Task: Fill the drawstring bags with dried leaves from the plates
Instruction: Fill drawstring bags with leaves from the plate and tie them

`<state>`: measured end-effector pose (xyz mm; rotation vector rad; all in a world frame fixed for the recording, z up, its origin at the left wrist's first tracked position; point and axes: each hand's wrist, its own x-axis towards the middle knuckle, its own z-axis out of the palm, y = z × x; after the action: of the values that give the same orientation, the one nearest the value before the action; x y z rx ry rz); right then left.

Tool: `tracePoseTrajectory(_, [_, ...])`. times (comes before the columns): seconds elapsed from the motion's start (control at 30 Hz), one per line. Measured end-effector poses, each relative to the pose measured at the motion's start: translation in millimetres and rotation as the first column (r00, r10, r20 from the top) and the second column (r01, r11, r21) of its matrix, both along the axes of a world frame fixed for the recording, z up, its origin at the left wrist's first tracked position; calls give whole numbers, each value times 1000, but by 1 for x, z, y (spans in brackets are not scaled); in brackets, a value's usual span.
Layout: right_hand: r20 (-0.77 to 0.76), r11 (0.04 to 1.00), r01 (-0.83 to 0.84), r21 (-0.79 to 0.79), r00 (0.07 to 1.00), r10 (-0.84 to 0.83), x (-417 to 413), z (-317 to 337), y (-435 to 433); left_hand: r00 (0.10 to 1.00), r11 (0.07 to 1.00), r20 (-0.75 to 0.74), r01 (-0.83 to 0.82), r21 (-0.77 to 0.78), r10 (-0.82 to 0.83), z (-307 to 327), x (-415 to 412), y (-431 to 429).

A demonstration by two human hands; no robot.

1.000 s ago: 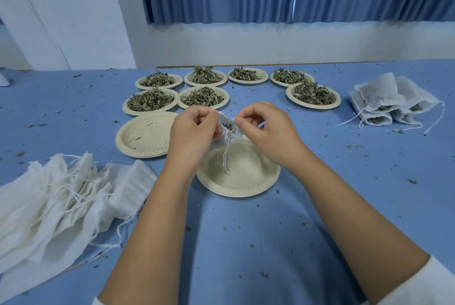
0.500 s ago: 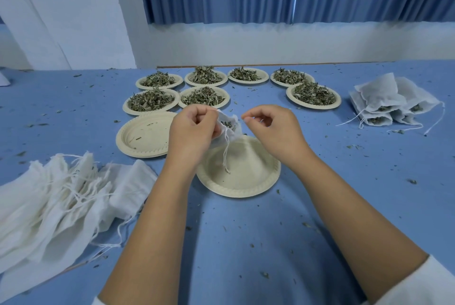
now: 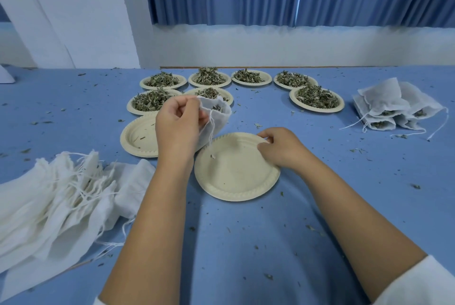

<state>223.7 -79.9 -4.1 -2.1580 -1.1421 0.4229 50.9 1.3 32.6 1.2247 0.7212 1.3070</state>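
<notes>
Just beyond the empty paper plate (image 3: 234, 176), at about eleven o'clock from it, the left hand (image 3: 179, 127) holds a white drawstring bag (image 3: 218, 117) clear of the blue table (image 3: 246, 243); its fingers are curled round one side of the bag's mouth, which gapes, and a few dried leaves show inside; the drawstring (image 3: 211, 130) dangles toward the plate's rim. At two o'clock on that plate the right hand (image 3: 280, 149) pinches the rim, thumb and fingers curled over the edge; only crumbs lie on it. A stack of emptied plates (image 3: 136, 137) sits at nine o'clock of the bag; heaped plates of leaves (image 3: 316, 97) spread from eleven to one across the far table; filled bags (image 3: 391, 107) lie at two o'clock and a heap of unfilled bags (image 3: 56, 196) at eight.

The bag looks thin, limp and nearly weightless; it will likely fold shut unless held at the hem beside the cord, so the mouth is the place to grip. The leaves look brittle and light, likely to scatter, as the flecks on the cloth suggest. The plate seems light and fairly stiff, so a rim pinch should carry it.
</notes>
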Motion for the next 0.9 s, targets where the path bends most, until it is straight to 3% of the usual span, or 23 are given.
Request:
tracePoseTrajectory(0.1, [-135,985,35,169,991,-12,-11,1,5,998,998,38,50,47,-52,2,-1,-1])
tracePoseTrajectory(0.27, [-335,948,145,284,941,-44,-27,2,16,994,992,108,14,128,-28,7,-4,1])
tracePoseTrajectory(0.53, [-499,924,239,298,864,-63,-56,1,68,964,991,257,-95,93,69,18,-26,20])
tracePoseTrajectory(0.7, [-688,935,220,279,725,34,-79,-11,106,964,997,257,-74,26,65,14,-30,27])
tracePoseTrajectory(0.83, [-582,944,206,259,813,-18,-85,-14,112,967,997,242,-76,-22,79,11,-31,32])
tracePoseTrajectory(0.9, [-433,931,198,307,900,-49,-85,-14,106,965,996,248,-78,-34,85,11,-31,33])
